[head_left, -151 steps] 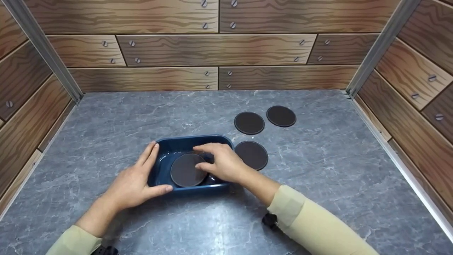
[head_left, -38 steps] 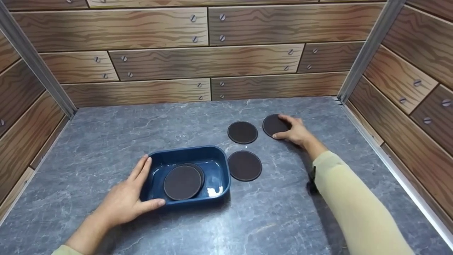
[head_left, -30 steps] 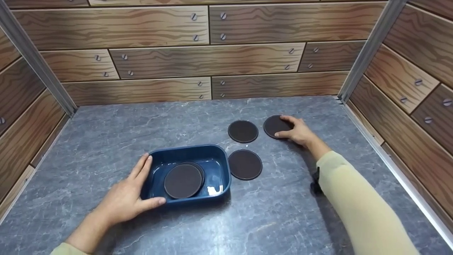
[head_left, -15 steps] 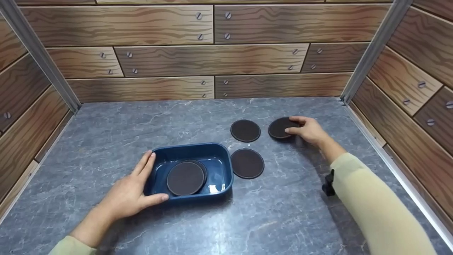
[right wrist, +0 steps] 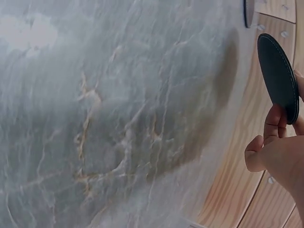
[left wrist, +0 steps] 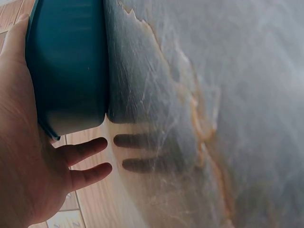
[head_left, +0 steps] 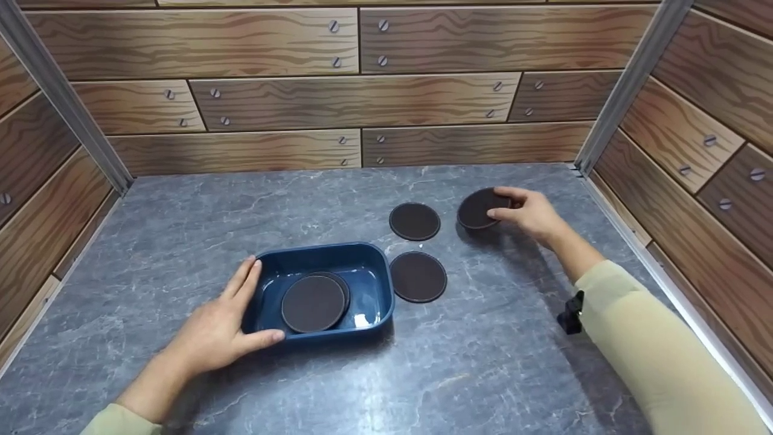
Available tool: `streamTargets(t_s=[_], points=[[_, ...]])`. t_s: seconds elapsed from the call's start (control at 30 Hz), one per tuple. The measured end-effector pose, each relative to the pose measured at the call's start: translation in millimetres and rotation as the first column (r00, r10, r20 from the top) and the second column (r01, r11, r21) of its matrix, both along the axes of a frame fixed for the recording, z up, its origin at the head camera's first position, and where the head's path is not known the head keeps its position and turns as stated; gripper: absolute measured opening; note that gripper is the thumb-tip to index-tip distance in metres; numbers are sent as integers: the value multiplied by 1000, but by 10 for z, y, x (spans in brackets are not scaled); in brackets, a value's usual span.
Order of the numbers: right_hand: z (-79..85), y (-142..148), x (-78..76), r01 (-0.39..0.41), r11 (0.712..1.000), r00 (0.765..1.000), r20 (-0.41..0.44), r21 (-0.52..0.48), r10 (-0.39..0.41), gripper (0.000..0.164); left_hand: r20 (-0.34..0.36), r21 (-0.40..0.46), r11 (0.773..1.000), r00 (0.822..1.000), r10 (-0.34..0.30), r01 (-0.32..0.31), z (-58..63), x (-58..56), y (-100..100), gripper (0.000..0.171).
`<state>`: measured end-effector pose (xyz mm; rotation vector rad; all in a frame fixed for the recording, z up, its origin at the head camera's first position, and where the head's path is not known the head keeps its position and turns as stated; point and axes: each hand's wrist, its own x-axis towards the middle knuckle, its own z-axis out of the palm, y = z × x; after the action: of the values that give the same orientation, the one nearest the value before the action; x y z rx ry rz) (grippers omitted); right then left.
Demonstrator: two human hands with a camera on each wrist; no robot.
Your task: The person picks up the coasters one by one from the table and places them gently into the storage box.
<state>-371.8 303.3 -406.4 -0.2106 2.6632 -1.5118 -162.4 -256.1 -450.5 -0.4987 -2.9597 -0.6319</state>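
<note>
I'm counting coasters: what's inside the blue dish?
A top coaster, with just the edge of a lower coaster showing beneath. The rest of that one, and anything underneath, is covered.

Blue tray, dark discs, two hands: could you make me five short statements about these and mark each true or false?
1. The left hand touches the tray. True.
2. The tray has no discs in it. False: a top disc lies in it, partly covering another disc.
3. A far disc and a near disc lie on the table, outside the tray. True.
4. The right hand holds nothing. False: it pinches a tilted disc above the table.
5. The far disc is stacked on the near disc. False: they lie apart.
</note>
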Motion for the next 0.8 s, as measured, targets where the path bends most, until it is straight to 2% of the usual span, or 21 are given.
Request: streamTargets(t_s=[0.4,0.57,0.8], points=[[205,-303,254,-77,989,997,-15,-127,76,67,-1,-6,1000,1000,5,-5,-1,1,2,120],[280,-463,350,-131,966,991,-26,-223,128,66,-14,-1,1000,1000,0,0,-4,-1,5,119],[341,-725,471,-188,943,982,-81,-274,172,64,-12,3,1000,1000,-3,3,-5,0,-1,119]])
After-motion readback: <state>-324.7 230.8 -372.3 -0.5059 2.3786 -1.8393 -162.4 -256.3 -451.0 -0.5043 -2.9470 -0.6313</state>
